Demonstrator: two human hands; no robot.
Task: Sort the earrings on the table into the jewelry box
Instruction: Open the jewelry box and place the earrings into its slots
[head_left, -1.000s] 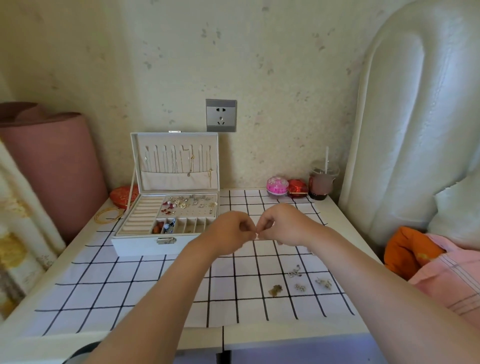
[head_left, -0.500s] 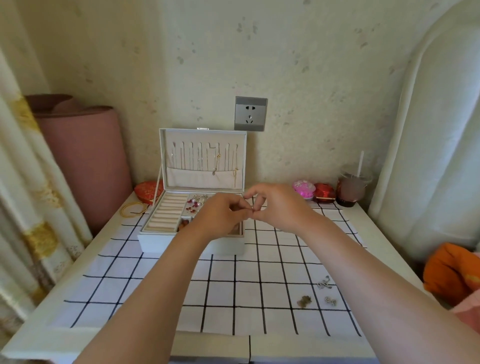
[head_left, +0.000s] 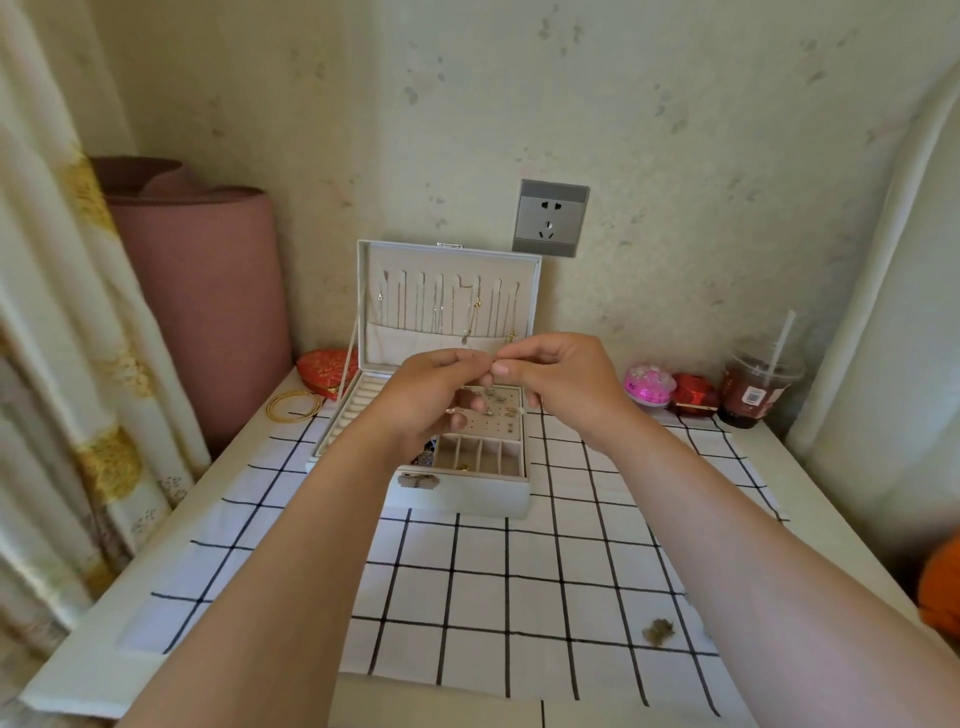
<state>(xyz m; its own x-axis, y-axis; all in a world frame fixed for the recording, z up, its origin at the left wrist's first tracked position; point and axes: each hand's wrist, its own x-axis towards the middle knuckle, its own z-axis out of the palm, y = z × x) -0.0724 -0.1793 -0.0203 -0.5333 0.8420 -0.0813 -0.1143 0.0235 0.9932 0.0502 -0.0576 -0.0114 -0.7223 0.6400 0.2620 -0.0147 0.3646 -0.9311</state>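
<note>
Earring (head_left: 496, 360) pinched by left hand (head_left: 431, 400), right hand (head_left: 566, 384) over jewelry box (head_left: 467, 496); cup label (head_left: 753, 397) illegible.

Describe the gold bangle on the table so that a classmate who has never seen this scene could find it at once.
Find the open white jewelry box at the back of the checked cloth, then look just left of it. The gold bangle lies flat at the cloth's far-left corner, in front of the red heart-shaped box. It alone is a thin, hollow gold hoop.

matt checked cloth (head_left: 519, 597), metal clasp (head_left: 418, 482)
</note>
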